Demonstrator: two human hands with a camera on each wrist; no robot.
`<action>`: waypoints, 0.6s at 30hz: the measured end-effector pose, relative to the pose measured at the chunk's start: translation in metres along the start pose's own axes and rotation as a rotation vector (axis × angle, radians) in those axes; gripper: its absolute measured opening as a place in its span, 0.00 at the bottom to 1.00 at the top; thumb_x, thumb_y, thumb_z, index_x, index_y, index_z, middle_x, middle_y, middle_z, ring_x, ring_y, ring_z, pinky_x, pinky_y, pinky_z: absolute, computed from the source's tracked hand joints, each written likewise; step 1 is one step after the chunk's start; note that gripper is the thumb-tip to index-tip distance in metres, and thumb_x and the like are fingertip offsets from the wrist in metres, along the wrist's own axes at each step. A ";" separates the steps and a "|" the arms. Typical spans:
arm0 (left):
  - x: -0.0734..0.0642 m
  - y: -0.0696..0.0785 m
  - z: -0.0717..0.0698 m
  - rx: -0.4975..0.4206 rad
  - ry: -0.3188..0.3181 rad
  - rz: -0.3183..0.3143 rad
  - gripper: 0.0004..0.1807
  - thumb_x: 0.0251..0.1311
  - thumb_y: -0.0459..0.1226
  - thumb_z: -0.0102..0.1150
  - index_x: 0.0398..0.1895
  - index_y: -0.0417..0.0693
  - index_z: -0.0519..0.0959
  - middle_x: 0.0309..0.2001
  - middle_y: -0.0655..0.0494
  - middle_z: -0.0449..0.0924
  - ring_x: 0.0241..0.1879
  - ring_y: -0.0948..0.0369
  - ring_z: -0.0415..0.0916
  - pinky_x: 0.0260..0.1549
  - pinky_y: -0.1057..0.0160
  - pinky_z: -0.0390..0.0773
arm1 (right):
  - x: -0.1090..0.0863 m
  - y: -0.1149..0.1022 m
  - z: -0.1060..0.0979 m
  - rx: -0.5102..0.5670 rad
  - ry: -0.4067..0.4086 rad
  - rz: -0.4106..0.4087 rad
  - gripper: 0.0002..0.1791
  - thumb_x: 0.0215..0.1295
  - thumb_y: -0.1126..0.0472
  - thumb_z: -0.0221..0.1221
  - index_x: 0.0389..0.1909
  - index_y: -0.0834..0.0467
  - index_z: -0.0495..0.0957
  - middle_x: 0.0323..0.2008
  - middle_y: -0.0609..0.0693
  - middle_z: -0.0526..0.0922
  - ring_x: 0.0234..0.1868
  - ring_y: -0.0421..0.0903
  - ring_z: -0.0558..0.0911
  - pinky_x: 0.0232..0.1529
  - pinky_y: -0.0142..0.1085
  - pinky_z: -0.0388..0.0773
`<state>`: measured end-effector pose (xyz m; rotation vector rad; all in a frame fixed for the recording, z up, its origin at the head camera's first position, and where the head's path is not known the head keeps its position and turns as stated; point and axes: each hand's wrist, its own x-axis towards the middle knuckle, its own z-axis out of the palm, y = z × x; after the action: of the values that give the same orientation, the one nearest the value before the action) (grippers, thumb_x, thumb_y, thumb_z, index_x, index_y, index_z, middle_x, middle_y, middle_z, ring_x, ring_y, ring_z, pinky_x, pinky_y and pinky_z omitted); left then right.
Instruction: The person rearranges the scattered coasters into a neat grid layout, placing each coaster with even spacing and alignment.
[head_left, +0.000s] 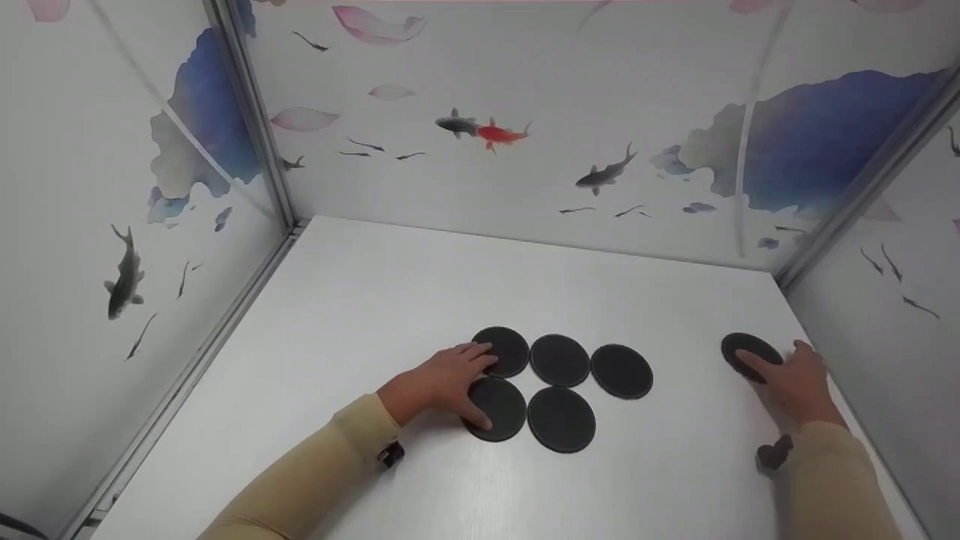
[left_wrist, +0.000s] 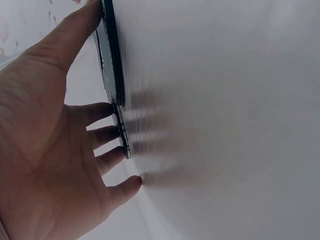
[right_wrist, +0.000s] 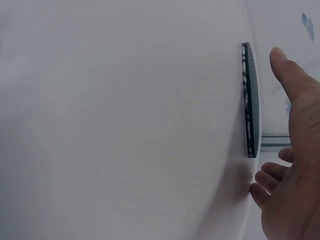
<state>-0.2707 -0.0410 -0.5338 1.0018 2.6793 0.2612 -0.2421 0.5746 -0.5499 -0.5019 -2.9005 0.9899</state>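
Several flat black round coasters lie on the white table in two rows. My left hand (head_left: 442,382) is spread over the two leftmost, its thumb on the front coaster (head_left: 501,411) and fingertips on the back coaster (head_left: 506,351). In the left wrist view, the little finger of the left hand (left_wrist: 55,145) reaches past the coaster edges to the table. Off to the right, a lone coaster (head_left: 752,351) lies beneath my right hand (head_left: 802,386). The right wrist view shows that coaster (right_wrist: 250,100) flat on the table, the right hand's (right_wrist: 295,165) thumb raised apart from it.
Three more coasters, the back middle (head_left: 559,360), back right (head_left: 622,371) and front middle (head_left: 562,420), lie beside the left pair. Printed panels with fish, such as the back wall (head_left: 375,187), enclose the table (head_left: 360,285) on three sides. The right wall (head_left: 900,360) stands close to my right hand.
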 end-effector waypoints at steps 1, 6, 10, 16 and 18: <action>0.000 0.000 0.000 -0.001 0.003 0.002 0.64 0.41 0.75 0.66 0.80 0.58 0.55 0.81 0.57 0.45 0.79 0.53 0.43 0.74 0.49 0.53 | 0.000 0.000 0.000 0.005 -0.003 0.006 0.72 0.60 0.22 0.54 0.77 0.70 0.26 0.71 0.83 0.42 0.73 0.78 0.45 0.68 0.70 0.48; 0.001 0.001 -0.001 -0.008 0.000 0.007 0.65 0.41 0.75 0.66 0.80 0.58 0.55 0.81 0.56 0.44 0.79 0.52 0.42 0.74 0.48 0.53 | 0.005 -0.002 0.001 -0.027 -0.009 0.016 0.72 0.61 0.22 0.53 0.76 0.72 0.27 0.72 0.82 0.41 0.73 0.78 0.44 0.68 0.70 0.47; 0.001 0.000 -0.002 -0.007 -0.002 0.007 0.65 0.41 0.75 0.67 0.80 0.58 0.55 0.81 0.56 0.44 0.79 0.52 0.42 0.74 0.49 0.53 | 0.009 -0.002 0.003 -0.090 0.006 -0.003 0.72 0.60 0.23 0.55 0.75 0.76 0.33 0.71 0.84 0.44 0.71 0.80 0.46 0.68 0.70 0.48; 0.001 0.000 -0.002 -0.005 -0.003 -0.001 0.65 0.41 0.75 0.67 0.81 0.58 0.55 0.81 0.57 0.44 0.80 0.53 0.42 0.74 0.50 0.52 | 0.014 0.002 0.008 -0.156 0.059 -0.070 0.72 0.58 0.23 0.58 0.71 0.83 0.43 0.65 0.88 0.52 0.66 0.83 0.52 0.64 0.73 0.52; 0.000 0.001 -0.002 -0.019 -0.004 -0.001 0.64 0.41 0.74 0.68 0.80 0.58 0.55 0.81 0.56 0.44 0.79 0.53 0.42 0.74 0.49 0.51 | 0.014 0.003 0.009 -0.164 0.075 -0.087 0.72 0.57 0.23 0.59 0.70 0.84 0.45 0.64 0.88 0.53 0.65 0.84 0.54 0.63 0.73 0.53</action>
<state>-0.2705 -0.0407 -0.5313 0.9942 2.6682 0.2837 -0.2559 0.5762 -0.5602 -0.4061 -2.9222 0.7111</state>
